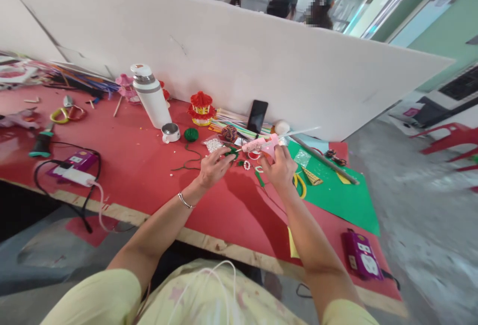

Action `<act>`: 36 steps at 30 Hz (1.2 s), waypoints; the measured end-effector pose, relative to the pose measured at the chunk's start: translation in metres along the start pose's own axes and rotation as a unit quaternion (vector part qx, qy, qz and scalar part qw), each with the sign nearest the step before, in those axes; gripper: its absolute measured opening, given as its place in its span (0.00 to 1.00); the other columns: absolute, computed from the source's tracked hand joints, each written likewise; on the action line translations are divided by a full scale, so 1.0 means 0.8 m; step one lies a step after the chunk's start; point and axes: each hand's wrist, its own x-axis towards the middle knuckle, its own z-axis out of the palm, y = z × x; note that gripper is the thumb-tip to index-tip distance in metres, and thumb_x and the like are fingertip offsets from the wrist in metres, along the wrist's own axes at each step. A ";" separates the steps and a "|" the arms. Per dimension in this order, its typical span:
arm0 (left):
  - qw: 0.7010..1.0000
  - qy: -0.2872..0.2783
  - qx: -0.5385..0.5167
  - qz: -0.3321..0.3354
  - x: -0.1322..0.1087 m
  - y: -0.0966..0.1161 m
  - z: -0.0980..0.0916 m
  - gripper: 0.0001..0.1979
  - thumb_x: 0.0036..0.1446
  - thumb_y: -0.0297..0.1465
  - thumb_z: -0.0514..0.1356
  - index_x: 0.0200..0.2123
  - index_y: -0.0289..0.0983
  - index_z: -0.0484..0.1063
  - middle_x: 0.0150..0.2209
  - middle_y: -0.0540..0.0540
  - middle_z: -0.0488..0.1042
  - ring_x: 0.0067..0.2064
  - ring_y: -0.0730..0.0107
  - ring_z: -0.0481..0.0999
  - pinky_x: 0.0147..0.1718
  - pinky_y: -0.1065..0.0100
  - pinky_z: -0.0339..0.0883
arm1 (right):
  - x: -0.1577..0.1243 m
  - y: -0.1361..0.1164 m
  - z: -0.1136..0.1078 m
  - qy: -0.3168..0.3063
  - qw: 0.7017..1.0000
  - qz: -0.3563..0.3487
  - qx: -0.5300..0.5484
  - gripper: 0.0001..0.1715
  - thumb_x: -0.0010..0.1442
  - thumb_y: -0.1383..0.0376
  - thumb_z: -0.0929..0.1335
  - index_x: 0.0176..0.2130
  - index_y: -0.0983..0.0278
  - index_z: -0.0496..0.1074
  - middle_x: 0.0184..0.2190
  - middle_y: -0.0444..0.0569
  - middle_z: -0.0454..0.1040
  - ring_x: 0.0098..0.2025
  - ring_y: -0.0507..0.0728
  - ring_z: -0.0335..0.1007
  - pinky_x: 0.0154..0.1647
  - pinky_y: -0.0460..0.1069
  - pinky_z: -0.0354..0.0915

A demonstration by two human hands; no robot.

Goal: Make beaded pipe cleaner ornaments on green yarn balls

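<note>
A pink glue gun [260,144] is gripped in my right hand [278,168], a clear glue stick poking out of its back end. Its nozzle points left, toward my left hand [216,167]. Between the fingers of that hand is a small dark green piece [232,153], its exact kind hard to make out, right by the nozzle. Just below the gun lies a ring of white beads [247,165]. A bag of white beads [213,145] and a multicoloured yarn ball [229,133] sit behind my left hand.
A white thermos [151,97], its cup [171,133], a green yarn ball [191,135] and a red and yellow lantern-like craft [201,109] stand left of centre. A phone [257,116] leans against the white partition [239,51]. Purple power strips [364,255] lie on the red table [130,165].
</note>
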 end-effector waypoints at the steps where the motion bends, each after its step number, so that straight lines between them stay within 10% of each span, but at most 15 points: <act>1: 1.000 -0.001 0.005 -0.003 0.001 0.000 -0.001 0.12 0.68 0.29 0.60 0.50 0.44 0.80 0.52 0.41 0.80 0.54 0.64 0.81 0.48 0.66 0.79 | 0.002 0.000 -0.003 0.001 1.000 -0.003 -0.001 0.23 0.64 0.51 0.68 0.49 0.66 0.74 0.38 0.55 0.77 0.33 0.59 0.72 0.27 0.49 0.54; 36: 0.997 0.054 -0.048 -0.003 0.002 -0.006 -0.007 0.13 0.67 0.26 0.60 0.51 0.43 0.79 0.53 0.40 0.78 0.55 0.65 0.80 0.50 0.66 0.78 | 0.029 -0.032 -0.054 -0.087 0.993 -0.049 -0.063 0.20 0.69 0.58 0.63 0.54 0.67 0.72 0.42 0.55 0.77 0.36 0.59 0.71 0.30 0.51 0.53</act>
